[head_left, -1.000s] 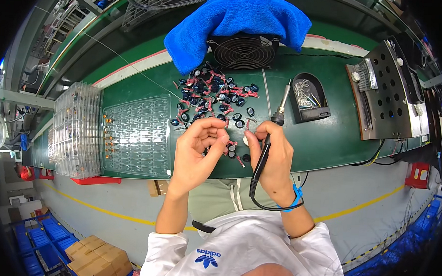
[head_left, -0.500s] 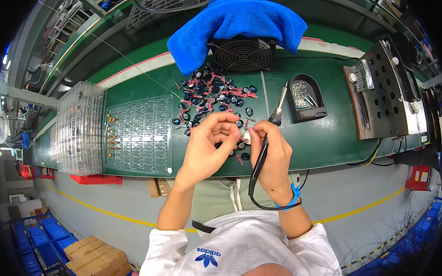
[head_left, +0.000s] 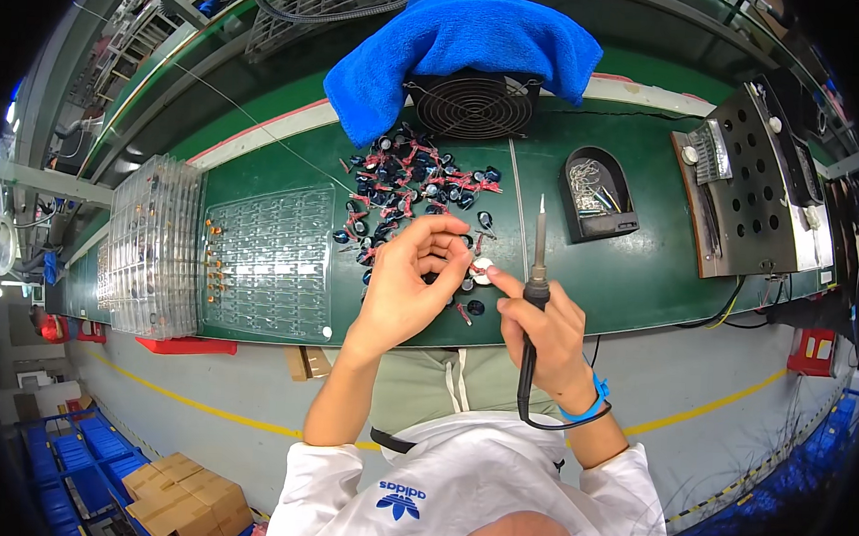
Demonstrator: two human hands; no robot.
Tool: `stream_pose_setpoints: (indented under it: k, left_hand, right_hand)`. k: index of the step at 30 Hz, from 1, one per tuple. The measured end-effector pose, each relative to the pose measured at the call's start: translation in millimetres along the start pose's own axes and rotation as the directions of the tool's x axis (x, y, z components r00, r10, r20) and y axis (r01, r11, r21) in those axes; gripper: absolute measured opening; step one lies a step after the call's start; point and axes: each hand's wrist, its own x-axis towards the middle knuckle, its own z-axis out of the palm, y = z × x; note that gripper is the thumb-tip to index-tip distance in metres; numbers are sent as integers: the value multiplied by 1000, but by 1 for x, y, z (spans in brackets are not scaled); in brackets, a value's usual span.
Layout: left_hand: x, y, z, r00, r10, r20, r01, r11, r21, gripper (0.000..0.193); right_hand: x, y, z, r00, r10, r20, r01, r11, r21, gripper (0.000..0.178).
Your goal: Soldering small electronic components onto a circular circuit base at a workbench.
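Observation:
Near the bench's front edge, my left hand [head_left: 414,282] is curled with thumb and fingertips pinched together. Whatever sits in that pinch is hidden. Just off its fingertips is a white round piece [head_left: 483,273] with a reddish bit beside it. My right hand [head_left: 551,338] is closed around the dark handle of a soldering iron [head_left: 539,258], whose tip points away from me. Its index finger reaches toward the white piece; I cannot tell whether they touch. Beyond my left hand spreads a pile of small dark round parts with red leads [head_left: 409,183].
Left of the pile lies a clear tray [head_left: 281,262] with orange parts along one side, beside stacked clear trays [head_left: 152,256]. A fan [head_left: 473,107] under a blue towel [head_left: 468,40] stands behind. To the right are a black bin [head_left: 620,226] of wire pieces and a perforated metal box [head_left: 754,201].
My right hand has moved right and toward me with the soldering iron, which now stands more upright. Its index finger has stretched out. My left hand has hardly moved.

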Motion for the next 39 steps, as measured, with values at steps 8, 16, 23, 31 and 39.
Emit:
stream_pose_setpoints:
  k: [8, 16, 23, 31, 39]
  left_hand:
    - [-9, -1, -2, 998, 62, -22, -56, 980, 191, 26]
    - [-41, 21, -85, 842, 490, -225, -193, 663, 723, 21]
    - [-65, 13, -258, 844, 511, -165, 110, 137, 984, 26]
    - [-57, 2, -282, 886, 445, -131, 117, 59, 991, 21]
    - [-53, 14, -167, 782, 370, -501, -258, 924, 281, 19]
  right_hand:
    - [-6, -3, 6, 984, -22, 177, 46, 990, -133, 30]
    - [-4, -7, 3, 989, -23, 144, 43, 989, -139, 25]
    - [-9, 0, 3, 1000, 10, -9, -10, 997, 82, 30]
    - [-10, 0, 2, 997, -22, -77, 29, 996, 85, 30]
    - [-11, 2, -3, 995, -30, -91, 39, 995, 93, 25]
